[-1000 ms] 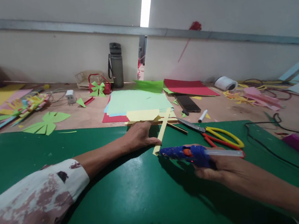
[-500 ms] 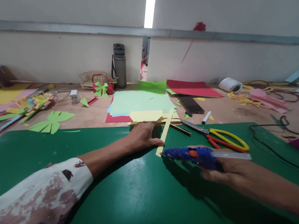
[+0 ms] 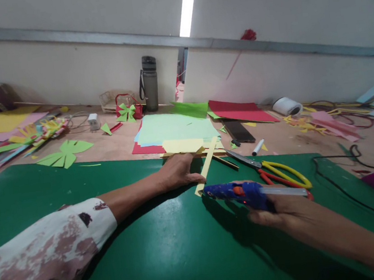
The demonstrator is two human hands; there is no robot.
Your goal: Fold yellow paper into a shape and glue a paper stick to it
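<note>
My right hand (image 3: 277, 208) is wrapped round a blue hot glue gun (image 3: 229, 195), with a clear glue stick (image 3: 283, 191) jutting from its back. The gun's nozzle meets the near end of a narrow yellow paper strip (image 3: 208, 162). My left hand (image 3: 179, 172) pins that strip under its thumb; its other fingers are partly hidden against a folded yellow paper piece (image 3: 183, 146) just beyond. The strip slants away from me over the green mat (image 3: 154, 262). Whether strip and folded piece are joined, I cannot tell.
Scissors (image 3: 284, 173) lie right of the strip, near a white marker (image 3: 258, 147) and a dark phone (image 3: 238, 130). Behind stand stacked paper sheets (image 3: 175, 125) and a grey bottle (image 3: 150, 85). A black cord (image 3: 355, 208) curves along the right. Green paper cut-outs (image 3: 66, 154) lie left.
The glue gun and my right hand have shifted slightly left, and the glue stick's rear end sits further left. My left hand and the yellow strip hold still.
</note>
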